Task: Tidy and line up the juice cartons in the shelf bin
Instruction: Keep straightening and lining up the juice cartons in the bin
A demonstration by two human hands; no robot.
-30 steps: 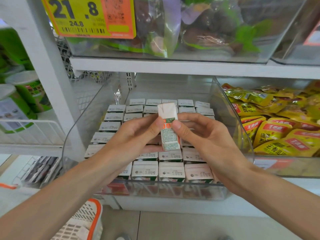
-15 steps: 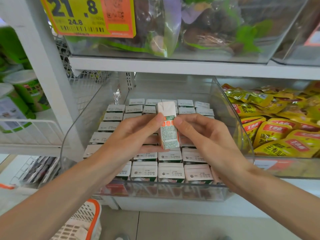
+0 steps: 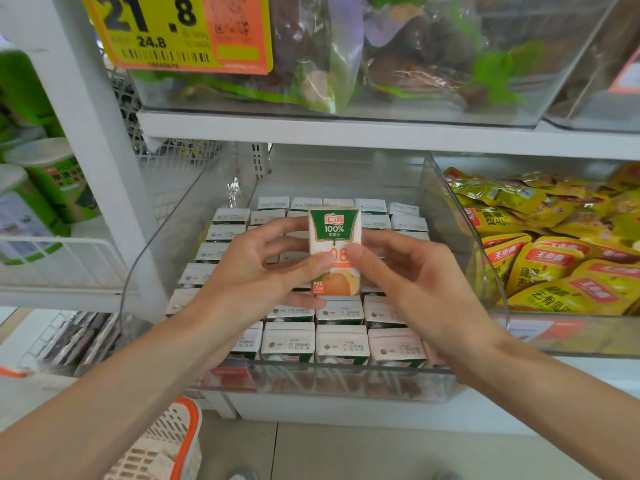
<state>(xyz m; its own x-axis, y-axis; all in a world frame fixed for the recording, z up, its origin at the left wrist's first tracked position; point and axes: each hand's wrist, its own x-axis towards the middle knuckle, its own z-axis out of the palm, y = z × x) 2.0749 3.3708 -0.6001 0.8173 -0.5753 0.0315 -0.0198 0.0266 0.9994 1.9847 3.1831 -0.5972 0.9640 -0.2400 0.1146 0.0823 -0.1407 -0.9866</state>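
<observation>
Both hands pinch one juice carton (image 3: 334, 251) above the clear bin (image 3: 332, 381)
Left hand (image 3: 258, 271) and right hand (image 3: 412, 275) grip its sides; more cartons (image 3: 341, 342) stand in rows beneath it.

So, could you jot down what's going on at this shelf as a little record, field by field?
container: clear plastic bin
held item: juice carton, upright, printed front toward the camera, above the bin
left hand: holds the carton, thumb on its front
right hand: holds it too, thumb on its front
bin contents: rows of cartons, tops up
right neighbour: yellow snack pouches
above: yellow price tag
</observation>
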